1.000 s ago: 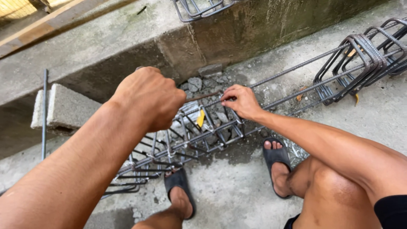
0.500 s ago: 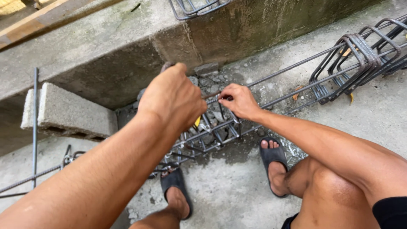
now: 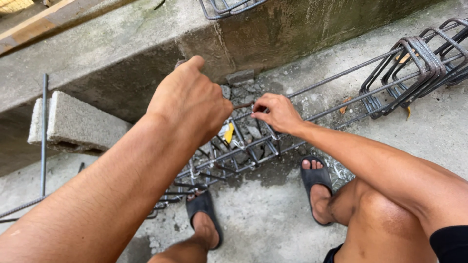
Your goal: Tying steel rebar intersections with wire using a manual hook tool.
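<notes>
Running from the lower left of the frame up to the right edge, the rebar cage (image 3: pixel 253 146) lies on the concrete floor (image 3: pixel 273 219) just in front of your feet, its long bars crossed by square stirrups. Your right hand (image 3: pixel 278 114) is at the centre of the frame, fingers pinched on the top bar where a stirrup crosses it. A thin metal tool (image 3: pixel 241 105) pokes out toward that pinch from under your left hand (image 3: pixel 192 104), which is clenched into a fist around the tool's handle, just left of centre and above the cage. The two hands sit close together, a short gap between them, bridged by the tool's tip.

Below the hands, a yellow scrap (image 3: pixel 229 134) shows inside the cage, with grey rubble (image 3: pixel 241 92) heaped behind it against the concrete curb (image 3: pixel 146 53) that crosses the upper part of the frame. At the upper right, a bundle of loose stirrups (image 3: pixel 414 68) is bunched on the long bars. A concrete block (image 3: pixel 73 126) sits at the left, with a single upright bar (image 3: pixel 44 131) in front of it. Your sandalled feet (image 3: pixel 314 187) stand at the lower centre, one on either side of the cage's near edge, and your bare knee fills the lower right.
</notes>
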